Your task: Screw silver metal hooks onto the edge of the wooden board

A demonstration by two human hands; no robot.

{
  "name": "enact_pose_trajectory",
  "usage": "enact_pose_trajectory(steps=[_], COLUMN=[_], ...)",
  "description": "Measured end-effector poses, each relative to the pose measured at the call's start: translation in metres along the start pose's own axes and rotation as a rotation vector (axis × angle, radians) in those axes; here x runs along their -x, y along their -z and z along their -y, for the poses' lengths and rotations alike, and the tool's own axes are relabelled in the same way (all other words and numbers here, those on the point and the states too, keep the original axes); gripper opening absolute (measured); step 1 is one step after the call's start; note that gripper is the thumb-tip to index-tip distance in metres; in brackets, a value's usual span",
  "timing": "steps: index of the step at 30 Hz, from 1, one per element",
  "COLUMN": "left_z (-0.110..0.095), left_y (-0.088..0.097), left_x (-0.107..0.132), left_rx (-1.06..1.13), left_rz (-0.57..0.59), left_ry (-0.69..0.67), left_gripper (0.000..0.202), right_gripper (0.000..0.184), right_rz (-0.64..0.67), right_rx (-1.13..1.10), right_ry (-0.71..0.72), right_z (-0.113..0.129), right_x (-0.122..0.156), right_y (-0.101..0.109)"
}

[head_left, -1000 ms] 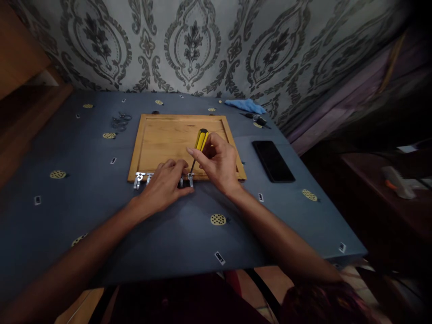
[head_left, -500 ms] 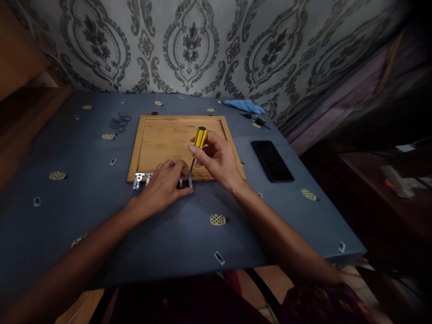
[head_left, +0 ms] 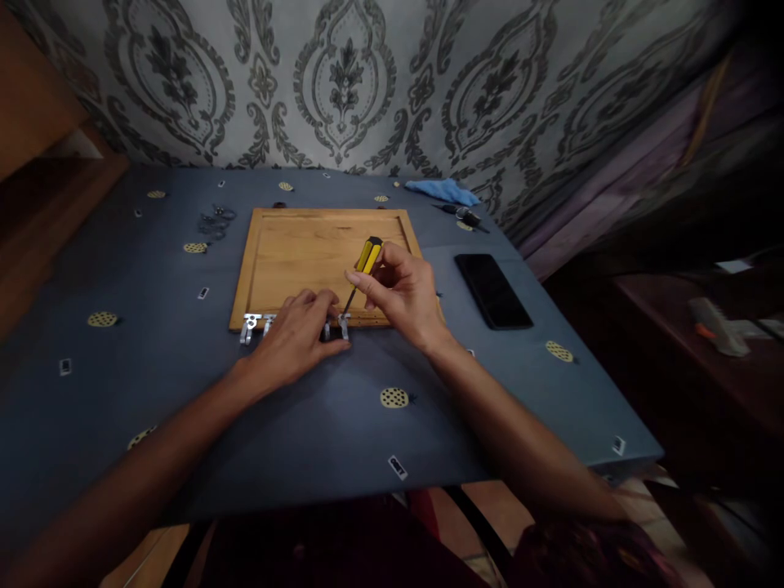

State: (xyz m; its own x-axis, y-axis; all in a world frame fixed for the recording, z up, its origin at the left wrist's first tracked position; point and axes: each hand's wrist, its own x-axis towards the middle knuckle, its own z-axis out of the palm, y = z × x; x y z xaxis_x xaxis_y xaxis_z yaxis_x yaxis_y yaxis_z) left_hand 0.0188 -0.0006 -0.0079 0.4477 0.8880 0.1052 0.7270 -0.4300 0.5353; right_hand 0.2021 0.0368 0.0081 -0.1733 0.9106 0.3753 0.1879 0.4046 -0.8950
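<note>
A wooden board (head_left: 300, 253) with a raised frame lies flat on the table. Along its near edge sits a silver metal hook rack (head_left: 249, 327), its hooks hanging over the side nearest me. My left hand (head_left: 297, 333) grips the rack's middle, fingers on top and thumb low beside the right-hand hook, hiding part of it. In my right hand (head_left: 407, 298) is a yellow and black screwdriver (head_left: 368, 256), pinched by the handle. Its shaft leans up to the right, and the tip meets the rack's right end; whether a screw is under it is too small to tell.
A black phone (head_left: 493, 291) lies right of the board. Behind it are a dark tool-like object (head_left: 465, 216) and a blue cloth (head_left: 443, 191). Several small metal rings or hooks (head_left: 216, 220) rest at the back left. The blue tablecloth (head_left: 153, 359) ends at a patterned wall.
The screwdriver handle has tilted further right and dropped slightly as my right hand shifted right. My left hand stays on the hook rack.
</note>
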Motion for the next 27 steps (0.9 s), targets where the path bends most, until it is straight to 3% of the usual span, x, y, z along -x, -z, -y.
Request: enact_pose_trajectory(steps=[4,8,14,22,27], left_z=[-0.002,-0.002,0.001,0.0,0.0], left_y=[0.001,0.001,-0.001,0.0,0.0], left_x=[0.0,0.0,0.0,-0.001,-0.001], left_rx=[-0.016,-0.029,-0.009,-0.015,-0.025], left_rz=[0.004,0.014,-0.005,0.006,0.015], left_ry=[0.007,0.009,-0.003,0.012,0.014], left_gripper=[0.04,0.04,0.04,0.04,0.039], right_gripper=[0.049,0.045,0.048,0.036,0.038], right_rz=[-0.176,-0.218,-0.108,0.121,0.106], right_rx=[0.143,0.192,0.099,-0.072,-0.083], right_ry=[0.034,0.041,0.031,0.033,0.047], right_z=[0.0,0.001,0.002,0.015,0.014], right_x=[-0.001,-0.004,-0.005,0.003,0.003], right_y=[-0.01,-0.017,-0.013,0.004,0.008])
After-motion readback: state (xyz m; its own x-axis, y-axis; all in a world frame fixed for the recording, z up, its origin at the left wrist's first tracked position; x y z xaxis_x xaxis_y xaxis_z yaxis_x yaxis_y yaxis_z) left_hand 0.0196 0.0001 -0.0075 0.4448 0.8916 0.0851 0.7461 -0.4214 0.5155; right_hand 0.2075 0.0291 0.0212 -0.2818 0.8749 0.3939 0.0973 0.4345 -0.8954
